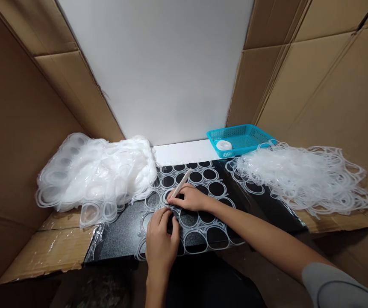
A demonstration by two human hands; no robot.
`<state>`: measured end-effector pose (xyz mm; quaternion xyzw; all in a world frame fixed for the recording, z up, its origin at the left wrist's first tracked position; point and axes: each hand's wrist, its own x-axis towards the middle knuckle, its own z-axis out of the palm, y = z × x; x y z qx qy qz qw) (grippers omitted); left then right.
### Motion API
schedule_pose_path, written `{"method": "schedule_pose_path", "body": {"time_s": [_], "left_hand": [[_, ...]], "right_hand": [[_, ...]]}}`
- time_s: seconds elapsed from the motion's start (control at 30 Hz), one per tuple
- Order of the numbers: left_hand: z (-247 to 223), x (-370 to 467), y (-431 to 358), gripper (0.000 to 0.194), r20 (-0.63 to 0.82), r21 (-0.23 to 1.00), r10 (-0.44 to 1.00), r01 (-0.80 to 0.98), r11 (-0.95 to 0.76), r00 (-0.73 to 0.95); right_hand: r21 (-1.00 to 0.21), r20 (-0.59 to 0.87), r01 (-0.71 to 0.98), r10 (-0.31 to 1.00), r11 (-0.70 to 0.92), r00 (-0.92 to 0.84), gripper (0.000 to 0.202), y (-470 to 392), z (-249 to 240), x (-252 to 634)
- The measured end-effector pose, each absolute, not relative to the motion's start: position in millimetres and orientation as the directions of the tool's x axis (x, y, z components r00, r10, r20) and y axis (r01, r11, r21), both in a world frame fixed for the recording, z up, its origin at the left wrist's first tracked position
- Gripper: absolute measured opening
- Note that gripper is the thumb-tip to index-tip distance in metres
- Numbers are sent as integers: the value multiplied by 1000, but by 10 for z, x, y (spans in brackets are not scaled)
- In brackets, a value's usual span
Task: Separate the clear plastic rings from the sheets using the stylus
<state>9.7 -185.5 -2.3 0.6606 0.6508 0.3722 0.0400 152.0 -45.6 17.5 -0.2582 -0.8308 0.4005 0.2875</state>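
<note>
A translucent plastic sheet of joined rings lies flat on the black tabletop. My right hand is closed around a slim white pen-like tool, which slants up and away from the sheet. Its lower tip is at the sheet's left part, and I cannot make out what kind of tip it is. Just nearer to me, my left hand rests on the sheet with bent fingers, its thumb apart from the forefinger. Both hands nearly meet, and they cover some of the rings.
On the left is a thick pile of translucent ring sheets. A looser heap of ring-shaped plastic webbing lies on the right. Behind it stands a turquoise basket holding white rings. Cardboard walls enclose both sides.
</note>
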Motion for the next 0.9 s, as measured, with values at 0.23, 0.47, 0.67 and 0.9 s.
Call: {"method": "schedule_pose_path", "body": {"time_s": [0.23,0.47,0.67,0.9], "left_hand": [[-44,95,-1861,20,440,533,889,834,-144,-128],[37,164,-1818,25,411,458,904,884,-94,-116],[74,125,-1798,19,402,525,909,842,-127,-114],[88,82,-1854,12,370,616,921,774,-146,-120]], "right_hand": [[-787,299,182,623,590,-723,16,-426,134,1516],[-554,424,162,444,816,-789,21,-466,151,1554],[-280,460,245,353,928,-815,23,-523,76,1512],[-436,485,367,558,822,-674,27,-387,142,1468]]}}
